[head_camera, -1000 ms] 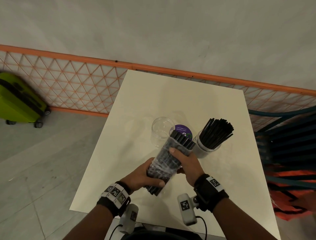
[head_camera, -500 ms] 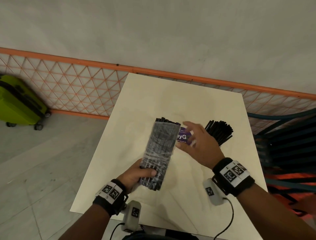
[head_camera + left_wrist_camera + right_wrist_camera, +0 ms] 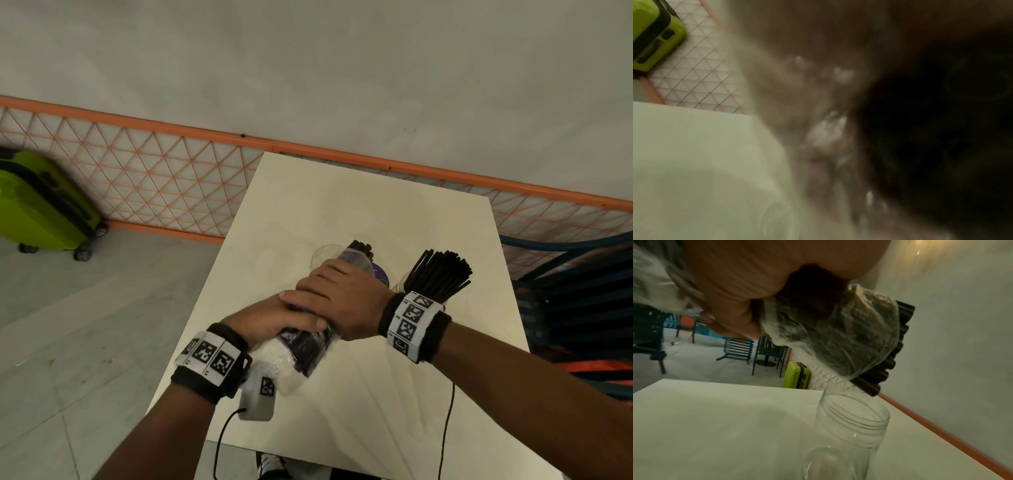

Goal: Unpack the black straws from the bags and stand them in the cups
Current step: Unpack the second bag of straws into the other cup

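Both hands hold one clear plastic bag of black straws (image 3: 308, 346) over the white table (image 3: 359, 205). My left hand (image 3: 274, 320) grips its lower part, and my right hand (image 3: 330, 291) wraps the upper part, overlapping the left. Straw ends (image 3: 359, 247) poke out of the bag's open far end. In the right wrist view the bag (image 3: 838, 337) tilts with its straw ends (image 3: 900, 340) just above the rim of an empty clear cup (image 3: 851, 426). That cup (image 3: 323, 255) is partly hidden behind the bag. A second cup, packed with loose black straws (image 3: 440, 277), stands to the right.
A purple round label (image 3: 381, 274) lies between the two cups. A lime-green suitcase (image 3: 41, 205) stands on the floor at left by an orange lattice fence (image 3: 154, 178). Stacked chairs (image 3: 575, 291) crowd the table's right side. The left wrist view is blurred.
My right hand left the purple label and came back to grip the bag's upper part. The bag swung right and now tilts with its open end over the empty cup.
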`<state>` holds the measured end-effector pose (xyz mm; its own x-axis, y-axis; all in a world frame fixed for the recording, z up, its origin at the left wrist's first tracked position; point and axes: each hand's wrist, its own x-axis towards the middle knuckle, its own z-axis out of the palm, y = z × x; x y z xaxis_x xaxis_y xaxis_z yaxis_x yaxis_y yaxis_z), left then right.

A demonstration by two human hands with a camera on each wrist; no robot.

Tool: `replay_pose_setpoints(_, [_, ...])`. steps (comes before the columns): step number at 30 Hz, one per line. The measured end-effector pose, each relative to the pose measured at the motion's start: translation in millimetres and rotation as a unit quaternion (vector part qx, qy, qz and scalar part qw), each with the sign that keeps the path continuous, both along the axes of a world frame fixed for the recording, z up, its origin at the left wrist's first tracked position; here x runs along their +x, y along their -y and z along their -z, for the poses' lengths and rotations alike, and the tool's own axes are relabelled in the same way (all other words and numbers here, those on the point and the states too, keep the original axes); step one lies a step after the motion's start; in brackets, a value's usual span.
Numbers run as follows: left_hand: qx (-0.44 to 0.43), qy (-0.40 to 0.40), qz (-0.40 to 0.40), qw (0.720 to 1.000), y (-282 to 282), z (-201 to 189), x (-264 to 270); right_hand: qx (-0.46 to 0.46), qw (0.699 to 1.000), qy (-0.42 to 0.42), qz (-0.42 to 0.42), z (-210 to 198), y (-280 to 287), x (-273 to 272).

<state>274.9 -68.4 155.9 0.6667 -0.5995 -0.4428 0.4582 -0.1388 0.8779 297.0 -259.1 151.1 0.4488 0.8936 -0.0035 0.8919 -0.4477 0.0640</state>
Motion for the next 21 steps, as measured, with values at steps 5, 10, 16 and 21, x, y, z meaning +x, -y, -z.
replay_pose_setpoints(5, [-0.11, -0.141, -0.042, 0.983, -16.3, -19.0, 9.8, 0.152, 0.985, 0.004, 0.08, 2.9, -2.0, 15.1])
replay_pose_setpoints(10, [-0.047, -0.025, -0.054, 0.997, -16.5, -39.7, 42.0, 0.351, 0.893, -0.113, 0.258, -19.5, -0.7, 30.5])
replay_pose_setpoints(16, [0.164, 0.147, -0.047, 0.974, 36.3, -63.9, 78.9, 0.552, 0.674, -0.216, 0.441, -15.3, 16.4, 67.9])
replay_pose_setpoints(21, [0.193, 0.192, -0.023, 0.962, 56.8, -77.4, 94.6, 0.675, 0.535, -0.246, 0.445, -3.9, 20.8, 91.2])
